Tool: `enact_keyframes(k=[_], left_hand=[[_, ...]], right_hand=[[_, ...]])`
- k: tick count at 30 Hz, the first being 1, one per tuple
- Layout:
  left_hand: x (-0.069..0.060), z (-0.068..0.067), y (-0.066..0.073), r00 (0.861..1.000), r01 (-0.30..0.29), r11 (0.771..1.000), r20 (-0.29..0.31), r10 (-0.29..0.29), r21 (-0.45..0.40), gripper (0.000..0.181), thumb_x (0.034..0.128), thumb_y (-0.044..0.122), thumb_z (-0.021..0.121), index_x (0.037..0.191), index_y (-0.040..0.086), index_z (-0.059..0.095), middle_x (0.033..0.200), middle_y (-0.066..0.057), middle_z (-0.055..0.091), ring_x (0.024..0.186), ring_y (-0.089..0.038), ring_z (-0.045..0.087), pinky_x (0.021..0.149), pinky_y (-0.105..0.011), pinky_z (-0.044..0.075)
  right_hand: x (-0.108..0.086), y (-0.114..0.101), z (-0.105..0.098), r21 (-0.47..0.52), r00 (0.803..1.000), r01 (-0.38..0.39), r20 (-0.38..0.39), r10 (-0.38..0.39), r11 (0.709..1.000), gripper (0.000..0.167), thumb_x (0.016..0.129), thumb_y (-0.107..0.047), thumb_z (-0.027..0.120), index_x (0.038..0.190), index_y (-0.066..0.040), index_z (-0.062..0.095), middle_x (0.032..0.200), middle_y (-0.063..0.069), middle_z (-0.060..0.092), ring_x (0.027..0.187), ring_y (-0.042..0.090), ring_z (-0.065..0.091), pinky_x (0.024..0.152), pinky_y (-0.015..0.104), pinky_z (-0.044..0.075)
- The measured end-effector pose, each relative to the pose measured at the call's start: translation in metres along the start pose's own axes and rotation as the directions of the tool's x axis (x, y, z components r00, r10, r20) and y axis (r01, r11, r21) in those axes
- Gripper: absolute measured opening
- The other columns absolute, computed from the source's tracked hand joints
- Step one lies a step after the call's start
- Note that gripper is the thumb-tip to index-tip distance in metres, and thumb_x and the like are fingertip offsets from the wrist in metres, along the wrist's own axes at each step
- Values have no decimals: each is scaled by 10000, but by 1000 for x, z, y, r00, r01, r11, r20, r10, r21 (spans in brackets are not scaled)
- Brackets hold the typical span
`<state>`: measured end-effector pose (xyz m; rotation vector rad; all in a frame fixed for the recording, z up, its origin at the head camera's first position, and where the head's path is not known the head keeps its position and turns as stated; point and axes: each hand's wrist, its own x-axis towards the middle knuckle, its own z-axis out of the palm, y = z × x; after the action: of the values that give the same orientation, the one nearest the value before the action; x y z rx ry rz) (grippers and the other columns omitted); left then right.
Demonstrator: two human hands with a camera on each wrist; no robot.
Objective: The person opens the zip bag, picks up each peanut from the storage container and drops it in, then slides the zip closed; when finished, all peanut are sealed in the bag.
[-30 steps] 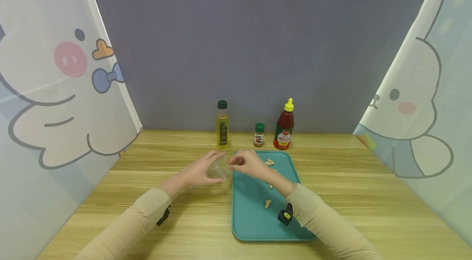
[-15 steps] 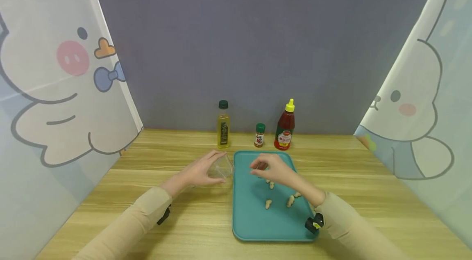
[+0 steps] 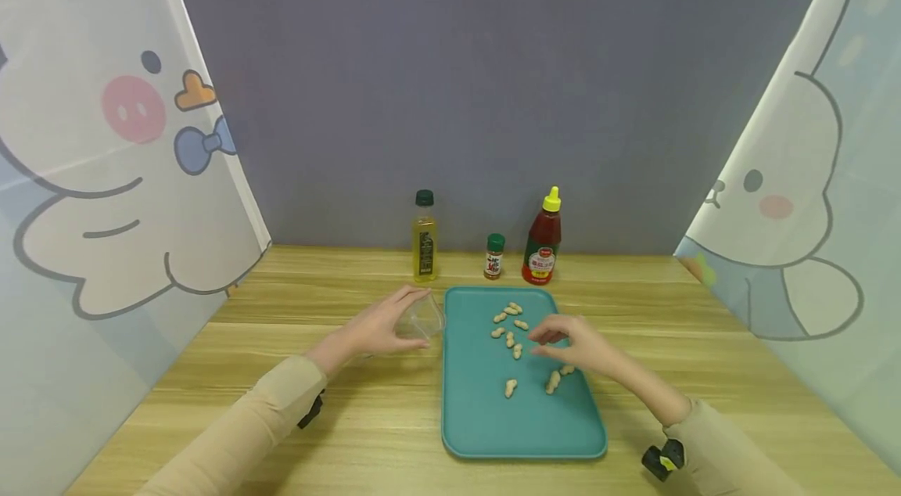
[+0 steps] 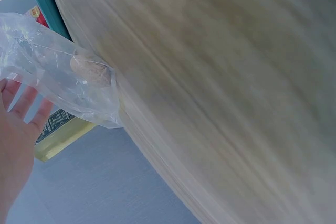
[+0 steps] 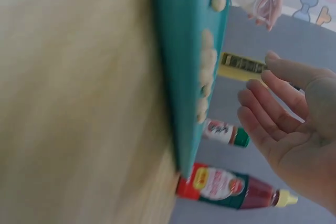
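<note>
"What does the left hand (image 3: 383, 324) have?"

"A clear plastic bag (image 3: 425, 320), near the centre of the head view, just beside the tray's (image 3: 521, 429) upper left edge. Thumb and fingers curve round it, held well apart."

"Anything inside?"

"The left wrist view shows a brownish lump (image 4: 90, 70) in it, blurred by the plastic."

"And the right hand (image 3: 577, 343)?"

"Right of centre, over the tray's right edge, fingers loosely bent, apart from the thumb, gripping nothing."

"Where are the peanuts (image 3: 510, 388)?"

"On the tray: most towards its top, one lower down, two by the right edge."

"Behind those?"

"A yellow oil bottle (image 3: 425, 246), a green-capped shaker (image 3: 494, 257) and a red sauce bottle (image 3: 543, 242), all upright."
</note>
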<state>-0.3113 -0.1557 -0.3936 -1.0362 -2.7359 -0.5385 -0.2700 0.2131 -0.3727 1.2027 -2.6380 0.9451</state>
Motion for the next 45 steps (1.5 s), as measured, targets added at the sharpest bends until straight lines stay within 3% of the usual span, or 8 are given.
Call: enact_keyframes(k=[4, 10, 17, 24, 31, 45], left_hand=[[0, -2, 0, 1000, 0, 1000, -1, 0, 4, 889, 786, 591, 648, 1483, 187, 272, 1407, 12, 401, 1270, -229, 454, 1034, -429, 422], [1, -5, 1, 1000, 1, 1000, -8, -1, 2, 874, 790, 541, 676, 1483, 194, 271, 1428, 18, 381, 1287, -234, 438, 1044, -435, 411], [0, -5, 2, 1000, -8, 1000, -25, 8, -2, 853, 790, 495, 700, 1468, 161, 305, 1410, -2, 400, 1273, -257, 450, 1026, -460, 425], [0, -5, 2, 1000, -1, 1000, -16, 1, -7, 858, 792, 510, 691, 1475, 179, 291, 1415, 5, 396, 1277, -249, 447, 1039, -453, 413], [0, -3, 0, 1000, -12, 1000, -14, 13, 15, 860, 793, 534, 676, 1472, 167, 298, 1407, -6, 406, 1267, -252, 458, 1037, -446, 417], [1, 0, 0, 1000, -19, 1000, -5, 19, -4, 871, 793, 539, 673, 1464, 117, 311, 1404, -21, 410, 1258, -265, 466, 1033, -455, 419]], right_hand=[[-15, 6, -4, 9, 996, -84, 34, 84, 996, 281, 863, -222, 676, 1029, 5, 676, 974, 130, 683, 858, 121, 642, 762, 338, 560], [-26, 12, -9, -36, 983, -158, 93, 161, 987, 277, 830, -158, 706, 1045, 14, 674, 996, 115, 693, 891, 216, 647, 758, 321, 555], [-27, 15, -9, -91, 979, -151, 122, 162, 984, 240, 784, -94, 737, 1005, -13, 688, 932, 60, 698, 826, 136, 631, 693, 253, 535], [-27, 15, -6, -76, 975, -157, 147, 167, 985, 217, 794, -91, 728, 995, -18, 690, 859, 9, 667, 746, 28, 577, 624, 198, 510], [-31, 16, -9, -66, 970, -201, 123, 208, 977, 266, 781, -147, 751, 997, -8, 683, 871, 22, 663, 744, 51, 549, 612, 207, 487], [-36, 19, -8, -86, 962, -221, 148, 232, 972, 91, 785, -194, 753, 821, -136, 694, 755, -80, 602, 647, -6, 475, 547, 191, 444]])
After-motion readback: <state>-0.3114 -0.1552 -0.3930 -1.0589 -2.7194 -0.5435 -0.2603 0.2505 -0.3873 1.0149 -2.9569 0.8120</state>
